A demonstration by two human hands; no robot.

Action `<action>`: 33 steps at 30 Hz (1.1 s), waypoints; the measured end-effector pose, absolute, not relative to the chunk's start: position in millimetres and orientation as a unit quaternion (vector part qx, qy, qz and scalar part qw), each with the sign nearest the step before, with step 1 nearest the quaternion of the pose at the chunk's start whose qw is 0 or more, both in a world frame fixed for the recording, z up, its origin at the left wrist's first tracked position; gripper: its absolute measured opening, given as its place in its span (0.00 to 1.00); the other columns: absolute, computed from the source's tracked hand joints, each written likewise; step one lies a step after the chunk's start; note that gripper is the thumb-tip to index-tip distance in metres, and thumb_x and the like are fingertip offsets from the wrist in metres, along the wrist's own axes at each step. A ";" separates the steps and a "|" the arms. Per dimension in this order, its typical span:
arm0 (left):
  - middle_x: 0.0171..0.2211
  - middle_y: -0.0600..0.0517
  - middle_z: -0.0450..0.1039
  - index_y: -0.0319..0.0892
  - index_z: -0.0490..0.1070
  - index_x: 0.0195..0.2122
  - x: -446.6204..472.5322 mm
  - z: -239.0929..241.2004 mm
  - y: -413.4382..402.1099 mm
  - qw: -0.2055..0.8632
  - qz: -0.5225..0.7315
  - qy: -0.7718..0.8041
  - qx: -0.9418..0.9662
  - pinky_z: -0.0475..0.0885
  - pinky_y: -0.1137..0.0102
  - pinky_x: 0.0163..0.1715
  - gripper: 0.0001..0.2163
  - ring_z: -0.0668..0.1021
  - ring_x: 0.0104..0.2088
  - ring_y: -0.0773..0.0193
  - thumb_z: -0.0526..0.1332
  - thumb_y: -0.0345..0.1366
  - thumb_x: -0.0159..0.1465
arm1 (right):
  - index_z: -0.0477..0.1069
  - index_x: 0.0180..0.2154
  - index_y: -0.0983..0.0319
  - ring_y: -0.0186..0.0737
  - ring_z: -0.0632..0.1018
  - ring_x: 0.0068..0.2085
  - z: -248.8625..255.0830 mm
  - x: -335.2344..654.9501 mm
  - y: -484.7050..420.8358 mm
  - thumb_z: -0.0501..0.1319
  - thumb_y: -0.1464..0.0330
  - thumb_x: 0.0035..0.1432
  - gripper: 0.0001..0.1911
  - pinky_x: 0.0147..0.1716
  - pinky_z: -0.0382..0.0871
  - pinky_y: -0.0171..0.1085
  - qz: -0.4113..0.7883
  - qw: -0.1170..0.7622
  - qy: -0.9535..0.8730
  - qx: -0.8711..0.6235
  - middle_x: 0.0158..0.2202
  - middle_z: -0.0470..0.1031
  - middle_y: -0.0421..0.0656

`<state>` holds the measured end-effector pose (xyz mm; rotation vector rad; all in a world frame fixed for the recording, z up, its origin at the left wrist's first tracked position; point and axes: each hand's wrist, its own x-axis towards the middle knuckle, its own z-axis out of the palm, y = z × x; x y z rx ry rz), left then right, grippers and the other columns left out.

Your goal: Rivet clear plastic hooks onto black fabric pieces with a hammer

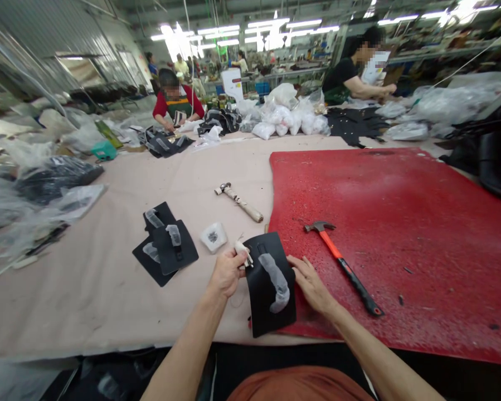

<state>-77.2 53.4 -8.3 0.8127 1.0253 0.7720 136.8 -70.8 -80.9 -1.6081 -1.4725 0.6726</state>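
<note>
A black panel (262, 312), leather-like, lies tilted over the left edge of the red mat. A strip of whitish translucent film (278, 284) covers a curved part on it. My left hand (229, 273) is closed on a small white tape-wrapped tool (242, 252) at the panel's upper left edge; its exact kind I cannot make out. At the opposite edge, my right hand (312, 284) grips the panel with its fingertips. To the left sit several similar black panels (187, 242) in an overlapping pile. Between pile and hand stands a small white container (213, 237) with dark bits inside.
An orange-and-black claw hammer (342, 259) rests on the red mat (400, 223). Farther back lies a tape-wrapped hammer (242, 203) on the pale table cover (108, 278). Plastic bags (292, 114) and black pieces line the far side, where two people (177, 103) work.
</note>
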 end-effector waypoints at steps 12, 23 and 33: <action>0.21 0.54 0.70 0.38 0.71 0.26 -9.3 -92.3 88.0 0.596 0.311 0.503 0.544 0.62 0.73 0.23 0.05 0.70 0.22 0.67 0.60 0.35 0.51 | 0.62 0.62 0.57 0.46 0.66 0.62 -73.3 144.9 -51.4 0.57 0.71 0.58 0.30 0.61 0.63 0.50 0.155 0.389 -0.613 -0.670 0.62 0.62 0.47; 0.22 0.54 0.70 0.39 0.71 0.25 -15.2 -72.4 91.5 0.522 0.305 0.502 0.618 0.63 0.73 0.26 0.04 0.70 0.25 0.65 0.61 0.33 0.54 | 0.74 0.49 0.57 0.42 0.70 0.47 -92.3 130.7 -36.8 0.52 0.73 0.67 0.16 0.41 0.59 0.41 0.059 0.327 -0.646 -0.687 0.50 0.73 0.44; 0.31 0.52 0.77 0.40 0.75 0.33 5.2 -70.8 97.3 0.529 0.361 0.375 0.671 0.69 0.71 0.38 0.06 0.76 0.33 0.63 0.62 0.36 0.59 | 0.73 0.47 0.60 0.42 0.70 0.44 -87.5 133.1 -43.8 0.49 0.66 0.71 0.15 0.43 0.57 0.42 0.058 0.367 -0.624 -0.687 0.49 0.75 0.44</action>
